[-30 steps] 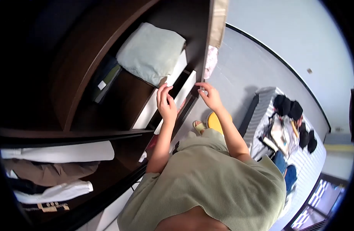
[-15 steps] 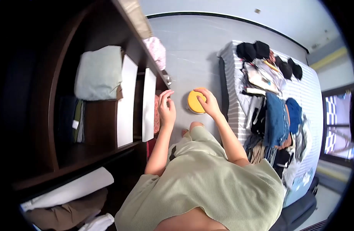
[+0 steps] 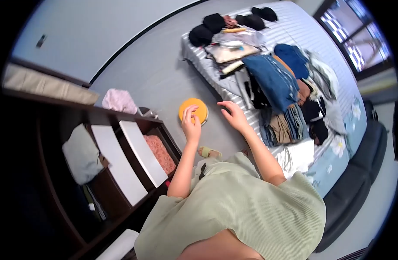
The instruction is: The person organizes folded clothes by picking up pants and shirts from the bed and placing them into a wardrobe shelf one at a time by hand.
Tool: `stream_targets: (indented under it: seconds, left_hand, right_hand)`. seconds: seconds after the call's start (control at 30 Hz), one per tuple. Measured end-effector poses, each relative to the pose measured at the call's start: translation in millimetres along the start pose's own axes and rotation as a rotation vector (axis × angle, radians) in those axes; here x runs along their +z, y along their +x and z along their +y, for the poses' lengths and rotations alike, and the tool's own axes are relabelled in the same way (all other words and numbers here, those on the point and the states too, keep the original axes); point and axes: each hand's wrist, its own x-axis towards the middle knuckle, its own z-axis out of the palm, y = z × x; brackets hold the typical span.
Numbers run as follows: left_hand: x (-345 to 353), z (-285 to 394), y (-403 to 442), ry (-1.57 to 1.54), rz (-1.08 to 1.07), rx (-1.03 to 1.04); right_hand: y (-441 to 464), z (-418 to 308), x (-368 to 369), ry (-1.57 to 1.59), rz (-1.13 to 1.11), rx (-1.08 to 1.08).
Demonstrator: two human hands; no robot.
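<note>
My left hand [image 3: 191, 125] is raised in front of me with its fingers apart and curved, holding nothing; behind it, lower down, is a round yellow stool [image 3: 198, 108]. To its right my right hand [image 3: 233, 116] hangs in the air, thumb and fingers spread, also with nothing in it. The bed's near edge and a folded blue denim garment [image 3: 272, 80] lie beyond my right hand. A wardrobe stands on the left, with a grey-green folded garment [image 3: 82, 154] inside and a white-fronted drawer [image 3: 142, 151] pulled out.
The bed [image 3: 290, 17] bears several black caps [image 3: 214, 22], folded trousers [image 3: 290, 125] and a white garment [image 3: 296, 156]. A pink patterned cloth [image 3: 120, 101] sits atop the wardrobe's side. A dark padded seat [image 3: 359, 173] is at the right.
The view has swung from the wardrobe toward the bed, so the wardrobe now sits lower left. Both hands stay raised and empty, with the stool now behind my left hand.
</note>
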Motion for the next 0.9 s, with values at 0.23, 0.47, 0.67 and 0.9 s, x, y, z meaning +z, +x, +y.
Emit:
stream_targets:
  seconds: [0.23, 0.47, 0.67, 0.9]
  left_hand:
    - [132, 80, -44, -0.158, -0.32, 0.027]
    - [232, 132, -123, -0.224, -0.568, 0.038]
    - [278, 156, -170, -0.286, -0.776, -0.078]
    - [321, 121, -199, -0.213, -1.013, -0.234]
  right_hand:
    - [-111, 68, -114, -0.048, 0.194, 0.237]
    - [-229, 130, -183, -0.066, 0.306, 0.425]
    - [-294, 170, -207, -0.079, 0.402, 0.522]
    - [-326, 199, -208, 0.045, 0.492, 0.707]
